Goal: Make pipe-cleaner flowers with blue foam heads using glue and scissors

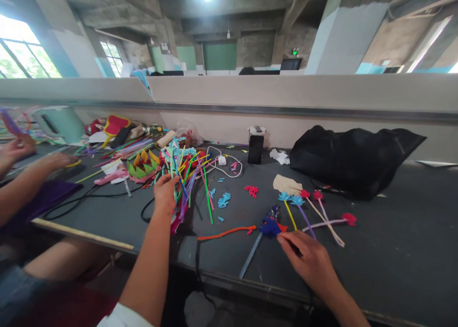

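My left hand (165,196) reaches into a bundle of coloured pipe cleaners (186,174), its fingers closed around some of them. My right hand (307,255) is low over the table, thumb and fingertips pinched at the edge of a dark blue object (270,226) with orange parts. What the pinch holds is too small to name. A translucent stick (251,255) extends from the blue object toward the table's front edge. Left of it lies an orange pipe cleaner (227,233). Beyond my right hand lie pipe-cleaner flowers with blue heads (290,198) and red heads (348,219).
Small blue pieces (224,200) and red pieces (252,191) lie mid-table. A phone (255,149) stands behind them. A black bag (350,160) fills the back right. A white cable (236,174) curls nearby. At left are another person's hands (17,148) and a pink glue gun (111,177).
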`<state>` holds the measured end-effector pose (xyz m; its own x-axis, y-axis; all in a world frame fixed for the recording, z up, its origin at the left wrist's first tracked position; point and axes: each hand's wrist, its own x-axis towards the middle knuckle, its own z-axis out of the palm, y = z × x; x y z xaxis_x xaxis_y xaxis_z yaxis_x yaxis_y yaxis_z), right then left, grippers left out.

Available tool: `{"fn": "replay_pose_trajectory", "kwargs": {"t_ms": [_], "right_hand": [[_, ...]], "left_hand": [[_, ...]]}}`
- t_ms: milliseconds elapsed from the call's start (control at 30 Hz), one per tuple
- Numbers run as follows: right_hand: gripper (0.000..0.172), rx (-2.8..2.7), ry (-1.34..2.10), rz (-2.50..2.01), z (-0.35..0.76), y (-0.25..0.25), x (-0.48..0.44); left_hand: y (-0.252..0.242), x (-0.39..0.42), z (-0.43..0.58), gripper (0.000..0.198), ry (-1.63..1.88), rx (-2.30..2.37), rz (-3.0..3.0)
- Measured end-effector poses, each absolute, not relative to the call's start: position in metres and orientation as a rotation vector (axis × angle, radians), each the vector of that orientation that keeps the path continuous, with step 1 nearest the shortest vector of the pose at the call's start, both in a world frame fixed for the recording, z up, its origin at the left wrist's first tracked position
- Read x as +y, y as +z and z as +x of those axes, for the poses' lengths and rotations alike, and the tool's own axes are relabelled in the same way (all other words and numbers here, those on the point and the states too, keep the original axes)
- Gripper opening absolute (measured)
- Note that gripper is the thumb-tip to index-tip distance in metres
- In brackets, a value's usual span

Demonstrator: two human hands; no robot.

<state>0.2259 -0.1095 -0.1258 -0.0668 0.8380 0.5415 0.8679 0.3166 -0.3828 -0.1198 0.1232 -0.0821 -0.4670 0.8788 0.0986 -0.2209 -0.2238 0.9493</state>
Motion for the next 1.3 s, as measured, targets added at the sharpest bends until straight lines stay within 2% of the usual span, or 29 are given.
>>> {"fn": "replay_pose_trajectory", "kwargs": {"t_ms": [567,767,1300], "right_hand": [[0.017,-1.873,-0.117,-1.42,0.226,-0.128,-0.111],[0.021,-1.869,-0.078,-1.455,0.229,-0.13,-0.11],[0.016,-1.846,-0.079,-1.459,0.235,-0.132,-0.11]], "left_hand": [[-0.084,0.123,-0.121,0.039,1.786,1.215,0.828],[-0.082,0.12,-0.12,0.036,1.767,1.225,0.849],[-0.071,0.136,-0.128,0.028,1.655,1.421,0.924]]}}
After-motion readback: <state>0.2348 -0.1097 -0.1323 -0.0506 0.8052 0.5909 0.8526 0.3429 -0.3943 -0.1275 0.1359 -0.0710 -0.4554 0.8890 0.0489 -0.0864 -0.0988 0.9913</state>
